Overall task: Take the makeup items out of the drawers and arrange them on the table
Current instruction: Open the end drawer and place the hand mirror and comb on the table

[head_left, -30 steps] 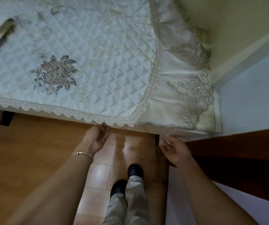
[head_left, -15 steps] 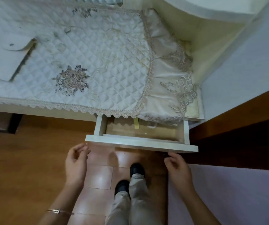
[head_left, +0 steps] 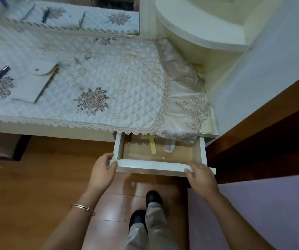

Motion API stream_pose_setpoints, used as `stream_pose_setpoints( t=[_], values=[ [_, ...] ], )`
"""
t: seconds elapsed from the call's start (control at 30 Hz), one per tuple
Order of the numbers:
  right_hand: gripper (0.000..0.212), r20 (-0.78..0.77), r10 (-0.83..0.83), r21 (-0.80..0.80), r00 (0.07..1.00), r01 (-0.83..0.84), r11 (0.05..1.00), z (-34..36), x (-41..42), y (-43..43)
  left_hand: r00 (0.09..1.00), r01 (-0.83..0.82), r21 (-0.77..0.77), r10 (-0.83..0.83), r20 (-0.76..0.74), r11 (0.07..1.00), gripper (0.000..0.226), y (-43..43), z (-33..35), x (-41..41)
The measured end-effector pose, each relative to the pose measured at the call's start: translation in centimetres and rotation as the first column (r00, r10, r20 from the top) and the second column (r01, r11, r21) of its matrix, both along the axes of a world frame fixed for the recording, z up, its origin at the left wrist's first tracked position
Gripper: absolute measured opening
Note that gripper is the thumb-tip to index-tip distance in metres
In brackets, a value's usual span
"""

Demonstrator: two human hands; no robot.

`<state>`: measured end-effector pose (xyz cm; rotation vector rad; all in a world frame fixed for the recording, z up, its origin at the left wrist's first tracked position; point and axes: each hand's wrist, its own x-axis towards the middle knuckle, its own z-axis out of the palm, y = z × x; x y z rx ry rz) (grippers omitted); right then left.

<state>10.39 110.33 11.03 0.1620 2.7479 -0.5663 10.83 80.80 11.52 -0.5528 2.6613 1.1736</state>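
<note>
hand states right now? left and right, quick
Left hand: grips the left end of the drawer front.
Right hand: grips the right end of it, fingers curled over the top edge.

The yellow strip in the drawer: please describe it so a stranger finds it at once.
Under the right end of the table with the quilted white cloth, a drawer stands open, left hand and right hand gripping its front. Inside lies a narrow yellow strip, left of a clear item; only it is yellow.
</note>
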Motion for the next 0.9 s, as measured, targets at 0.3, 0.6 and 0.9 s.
stream_pose_setpoints(
  t=[0.3, 0.6, 0.9],
  values=[
    [0.031, 0.053, -0.034, 0.104, 0.998, 0.028, 0.994, 1.4, 6.1, -1.1, 0.994, 0.001, -0.024, 0.002, 0.106, 1.000, 0.018, -1.0, 0.2, 5.6],
    [0.040, 0.190, -0.022, 0.131, 0.982, -0.003, 0.991, 1.6, 7.2, -1.7, 0.973, 0.006, -0.087, 0.014, 0.232, 0.996, 0.025, -1.0, 0.0, 7.8],
    [0.025, 0.307, -0.112, -0.028, 0.945, 0.126, 0.992, -0.2, 4.1, -2.9, 0.990, 0.120, -0.338, -0.136, -0.023, 0.933, 0.032, 1.8, 1.8, 6.0]
  ],
)
